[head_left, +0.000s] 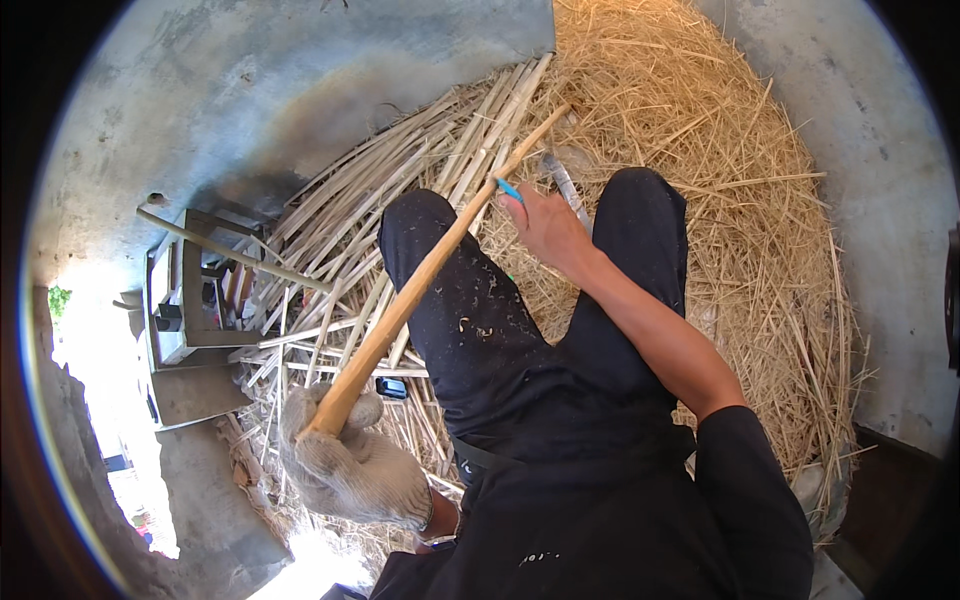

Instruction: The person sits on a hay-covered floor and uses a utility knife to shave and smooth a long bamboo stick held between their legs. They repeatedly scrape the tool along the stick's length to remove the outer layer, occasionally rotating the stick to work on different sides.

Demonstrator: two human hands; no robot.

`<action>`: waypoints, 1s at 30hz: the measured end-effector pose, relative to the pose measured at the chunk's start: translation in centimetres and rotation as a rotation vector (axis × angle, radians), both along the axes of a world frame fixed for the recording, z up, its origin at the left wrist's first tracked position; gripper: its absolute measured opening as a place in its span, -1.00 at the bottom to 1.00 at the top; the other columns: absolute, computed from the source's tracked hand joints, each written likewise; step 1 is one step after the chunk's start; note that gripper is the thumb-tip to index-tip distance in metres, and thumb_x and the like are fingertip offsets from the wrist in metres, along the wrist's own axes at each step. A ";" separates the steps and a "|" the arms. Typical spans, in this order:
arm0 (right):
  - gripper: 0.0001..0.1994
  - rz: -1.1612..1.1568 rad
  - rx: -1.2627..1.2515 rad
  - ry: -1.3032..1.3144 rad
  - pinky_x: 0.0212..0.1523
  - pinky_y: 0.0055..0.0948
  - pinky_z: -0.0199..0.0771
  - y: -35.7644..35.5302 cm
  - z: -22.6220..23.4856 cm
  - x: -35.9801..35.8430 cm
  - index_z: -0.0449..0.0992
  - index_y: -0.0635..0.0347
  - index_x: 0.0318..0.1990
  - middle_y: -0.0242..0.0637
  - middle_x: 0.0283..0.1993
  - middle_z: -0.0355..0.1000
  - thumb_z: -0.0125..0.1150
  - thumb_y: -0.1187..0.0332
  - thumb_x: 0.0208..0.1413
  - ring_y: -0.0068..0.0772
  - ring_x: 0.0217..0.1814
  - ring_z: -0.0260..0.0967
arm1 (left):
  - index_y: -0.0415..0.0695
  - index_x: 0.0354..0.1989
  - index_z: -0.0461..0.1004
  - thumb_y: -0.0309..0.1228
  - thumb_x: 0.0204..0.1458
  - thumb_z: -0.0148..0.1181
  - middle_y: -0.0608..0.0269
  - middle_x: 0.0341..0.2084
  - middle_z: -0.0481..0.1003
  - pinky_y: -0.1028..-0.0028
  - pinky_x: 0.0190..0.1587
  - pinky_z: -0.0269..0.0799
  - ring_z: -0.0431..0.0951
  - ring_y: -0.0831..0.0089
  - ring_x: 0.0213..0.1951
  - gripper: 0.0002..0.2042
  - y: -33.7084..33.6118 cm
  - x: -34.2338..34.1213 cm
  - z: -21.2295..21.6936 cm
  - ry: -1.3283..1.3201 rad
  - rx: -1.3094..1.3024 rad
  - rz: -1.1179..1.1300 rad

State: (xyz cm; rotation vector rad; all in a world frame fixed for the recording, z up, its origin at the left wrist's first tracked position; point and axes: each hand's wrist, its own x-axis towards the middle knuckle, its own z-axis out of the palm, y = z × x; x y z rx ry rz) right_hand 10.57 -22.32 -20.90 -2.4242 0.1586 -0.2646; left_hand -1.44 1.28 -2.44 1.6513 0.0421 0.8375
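My left hand point(350, 465), in a pale knitted glove, is wrapped round the thick lower end of a long smooth wooden stick point(415, 290). The stick slants away over my left knee to a thinner far tip. My bare right hand point(552, 228) is closed on a small blue tool point(509, 189), which touches the stick along its upper part. Most of that tool is hidden by my fingers, so its kind does not show. Just beyond the right hand, a metal blade point(566, 188) lies between my knees; its far end is near the straw.
Split wooden strips point(400, 150) are piled at the left against a grey wall point(300, 60). Loose straw point(760, 250) covers the floor on the right. A wooden frame box point(190, 290) stands at the left, and a small dark blue case point(391, 388) lies beside my left thigh.
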 end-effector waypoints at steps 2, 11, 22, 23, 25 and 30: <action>-0.59 -0.038 -0.010 0.040 -0.36 0.15 0.44 -0.8 -1.3 -0.3 0.41 0.31 -0.26 0.17 -0.50 0.45 -0.07 0.07 0.35 0.28 -0.40 0.47 | -0.50 0.04 0.40 -0.12 0.29 0.01 -0.07 -0.25 0.50 0.55 -0.38 0.47 0.56 0.31 -0.40 -0.47 -0.3 0.1 0.4 0.019 -0.015 0.000; -0.62 -0.007 -0.317 -0.141 -0.54 -0.02 0.46 -4.2 -3.0 1.8 0.36 0.20 -0.23 -0.02 -0.62 0.44 0.00 0.01 0.32 0.11 -0.56 0.48 | -0.51 -0.01 0.44 -0.15 0.30 0.01 -0.10 -0.30 0.52 0.52 -0.41 0.48 0.56 0.32 -0.47 -0.50 -0.5 0.2 1.0 0.028 0.052 0.041; -0.54 -0.232 -0.012 -0.109 -0.47 0.02 0.41 -4.2 2.0 3.8 0.39 0.28 -0.25 0.09 -0.54 0.45 -0.13 -0.01 0.37 0.19 -0.48 0.47 | -0.51 -0.07 0.48 -0.23 0.28 0.06 -0.11 -0.38 0.56 0.54 -0.45 0.47 0.56 0.36 -0.53 -0.56 -0.3 0.5 1.0 0.027 0.096 0.047; -0.54 -0.141 0.185 -0.168 -0.46 0.05 0.39 -2.7 2.9 2.8 0.37 0.30 -0.25 0.14 -0.53 0.44 -0.13 -0.01 0.37 0.24 -0.47 0.45 | -0.51 -0.08 0.48 -0.22 0.28 0.06 -0.10 -0.38 0.56 0.54 -0.45 0.47 0.56 0.36 -0.53 -0.56 -0.2 0.6 1.1 0.029 0.090 0.060; -0.57 0.018 0.338 -0.104 -0.45 0.09 0.35 0.2 5.5 -0.4 0.34 0.32 -0.23 0.17 -0.55 0.40 -0.08 0.02 0.35 0.31 -0.48 0.40 | -0.50 -0.08 0.48 -0.22 0.27 0.07 -0.10 -0.38 0.56 0.53 -0.46 0.47 0.56 0.36 -0.54 -0.57 0.0 1.0 1.1 0.039 0.087 0.076; -0.69 0.277 0.272 -0.064 -0.54 0.05 0.33 5.4 9.7 -6.4 0.33 0.25 -0.26 0.06 -0.65 0.35 0.04 0.14 0.32 0.22 -0.58 0.38 | -0.50 -0.09 0.48 -0.22 0.26 0.08 -0.10 -0.39 0.55 0.52 -0.48 0.48 0.56 0.35 -0.56 -0.57 0.3 1.4 0.8 0.070 0.057 0.122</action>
